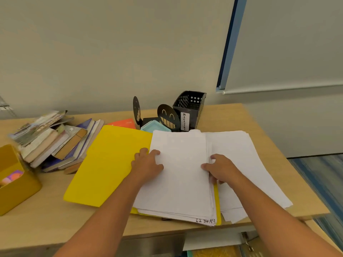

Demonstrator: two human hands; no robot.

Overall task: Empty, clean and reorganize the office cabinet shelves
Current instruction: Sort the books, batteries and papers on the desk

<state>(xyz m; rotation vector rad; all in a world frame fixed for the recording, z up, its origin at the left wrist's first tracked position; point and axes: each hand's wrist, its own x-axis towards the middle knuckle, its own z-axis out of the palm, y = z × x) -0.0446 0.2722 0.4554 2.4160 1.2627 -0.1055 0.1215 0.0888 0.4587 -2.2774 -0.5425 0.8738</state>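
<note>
An open yellow folder [109, 164] lies on the wooden table [241, 117]. A thick stack of white papers [181, 175] sits on its right half. My left hand [147, 164] rests on the stack's left edge with fingers bent over the top sheet. My right hand [221, 168] is at the stack's right edge, thumb on top and fingers tucked under the sheets, gripping them. A second spread of white papers [246, 164] lies to the right, reaching the table's edge.
A slumped pile of books [55, 141] lies at the left, with a yellow box [16, 186] in front of it. Behind the folder stand black smiley bookends [168, 116], a black mesh magazine holder [191, 106], a light-blue tray [155, 126] and an orange booklet [124, 123].
</note>
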